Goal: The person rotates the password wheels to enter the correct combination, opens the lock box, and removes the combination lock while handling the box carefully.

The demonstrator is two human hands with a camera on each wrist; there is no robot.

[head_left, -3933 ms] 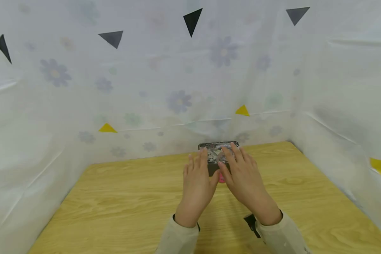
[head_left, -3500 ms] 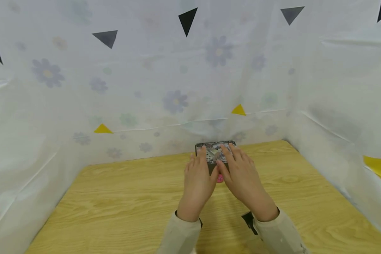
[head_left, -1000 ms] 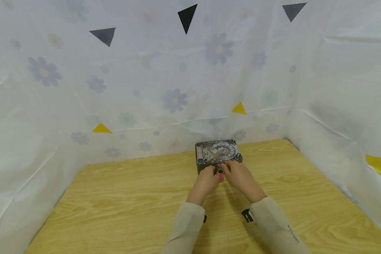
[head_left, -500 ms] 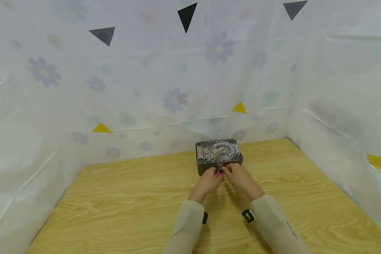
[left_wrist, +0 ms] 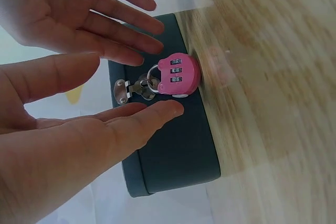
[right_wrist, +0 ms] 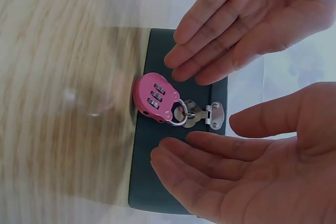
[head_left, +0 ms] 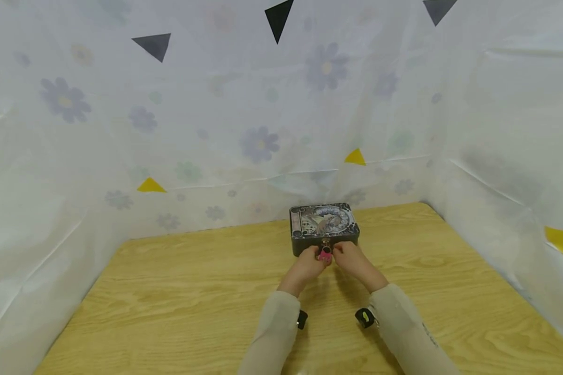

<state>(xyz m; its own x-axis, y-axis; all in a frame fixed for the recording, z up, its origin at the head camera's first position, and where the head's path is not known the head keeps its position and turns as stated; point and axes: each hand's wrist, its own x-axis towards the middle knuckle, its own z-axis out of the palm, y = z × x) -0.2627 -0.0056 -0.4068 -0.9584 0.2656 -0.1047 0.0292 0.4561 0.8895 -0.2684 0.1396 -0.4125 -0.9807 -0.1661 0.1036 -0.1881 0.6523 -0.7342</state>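
- Pink padlock (head_left: 326,255) hangs at the front of a dark, picture-lidded box (head_left: 326,221), its shackle (right_wrist: 186,115) hooked through the metal clasp (right_wrist: 216,115).
- Box and padlock sit near the far edge of the table (head_left: 192,281), closer to its far right corner than to its far left one; the padlock is on the side facing the near edge.
- Step in hand, as it appears: both hands are brought to the padlock to work it, and its shackle remains in the clasp.
- Next move likely calls for one hand to pinch the body steady while the other's fingertips reach the three number dials (left_wrist: 176,70); the digits are too small to read surely.
- Padlock's long axis runs from shackle down to rounded body, shackle end toward the lid, body end toward the tabletop, with a slight slant in the right wrist view. Its dial face looks out toward the near edge. Whether the body touches the table cannot be told.
- Left hand (head_left: 307,263) and right hand (head_left: 355,260) flank the padlock, fingers fairly straight and thumbs apart, neither gripping it in the wrist views; light fingertip contact cannot be told.
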